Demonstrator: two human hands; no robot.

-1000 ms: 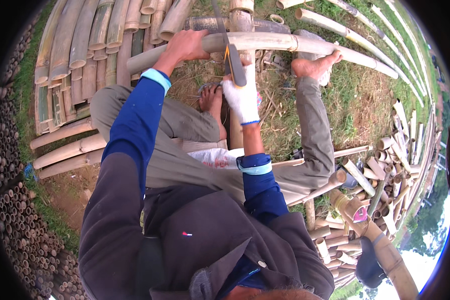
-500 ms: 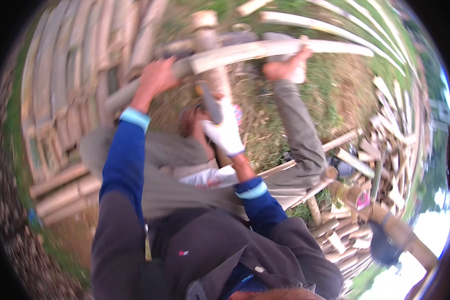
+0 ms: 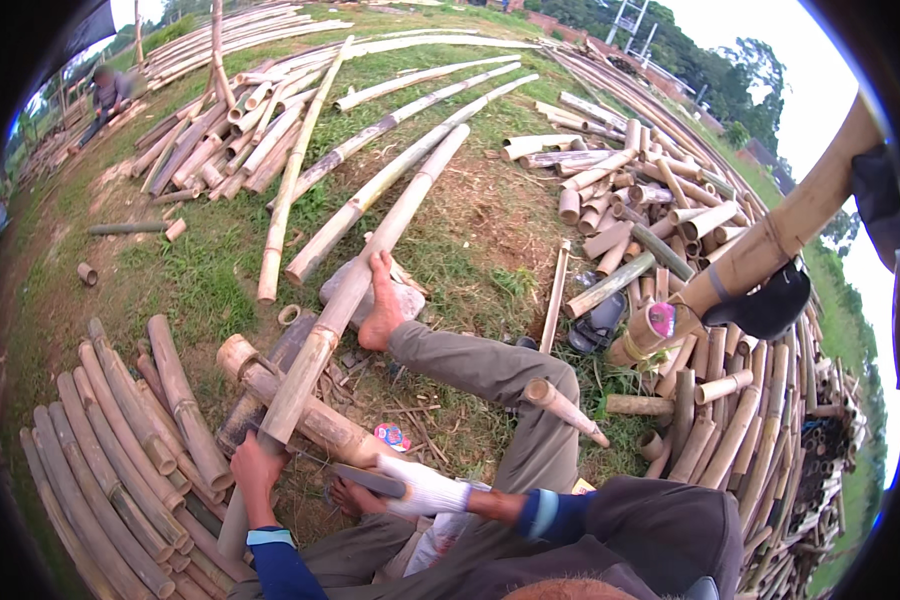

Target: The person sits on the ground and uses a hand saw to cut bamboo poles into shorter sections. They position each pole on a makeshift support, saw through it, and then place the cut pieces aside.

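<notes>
A long bamboo pole (image 3: 315, 345) slants up and away from my lap, lying across a thick bamboo crosspiece (image 3: 345, 430) and a pale stone (image 3: 407, 298). My bare left hand (image 3: 257, 472) is closed around the pole's near part. My right hand (image 3: 425, 487), in a white glove, grips a hand saw (image 3: 368, 480) with a grey handle. Its thin dark blade reaches left to the pole, just beyond my left hand; the teeth are too small to make out. My bare foot (image 3: 382, 312) presses against the pole farther up, beside the stone.
Cut bamboo lengths (image 3: 110, 470) lie stacked at left. A loose heap of short pieces (image 3: 660, 200) is at right, with sandals (image 3: 600, 322) near it. A thick bamboo post (image 3: 770, 245) carries a dark cap (image 3: 765, 300). Long poles (image 3: 400, 200) lie ahead; a person (image 3: 108, 95) sits far left.
The view has swung upward and turned, showing more ground ahead, and is sharper. My left hand still grips the pole and my right hand still holds the saw.
</notes>
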